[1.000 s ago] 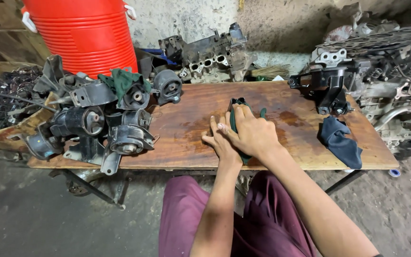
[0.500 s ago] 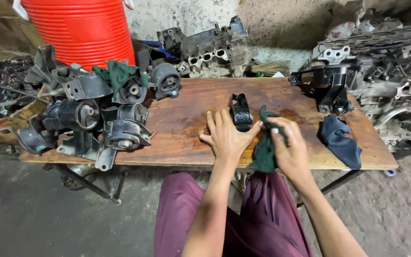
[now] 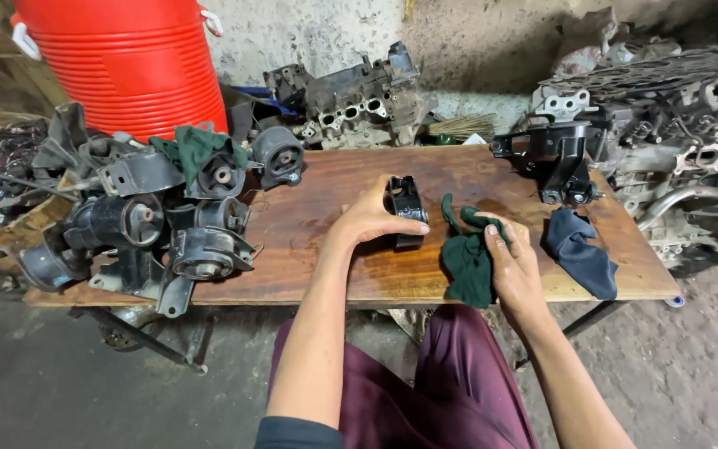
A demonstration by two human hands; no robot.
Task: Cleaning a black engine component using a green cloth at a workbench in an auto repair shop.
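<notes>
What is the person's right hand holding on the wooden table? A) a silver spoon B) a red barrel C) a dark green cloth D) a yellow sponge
C: the right hand grips a crumpled dark green cloth at the front edge of the wooden table, while the left hand holds a small black metal part.

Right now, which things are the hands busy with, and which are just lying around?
In use:
left hand gripping the black mount
right hand on the green rag

Lying about:
blue rag
pile of mounts
big bracket
red cooler
engine block
</notes>
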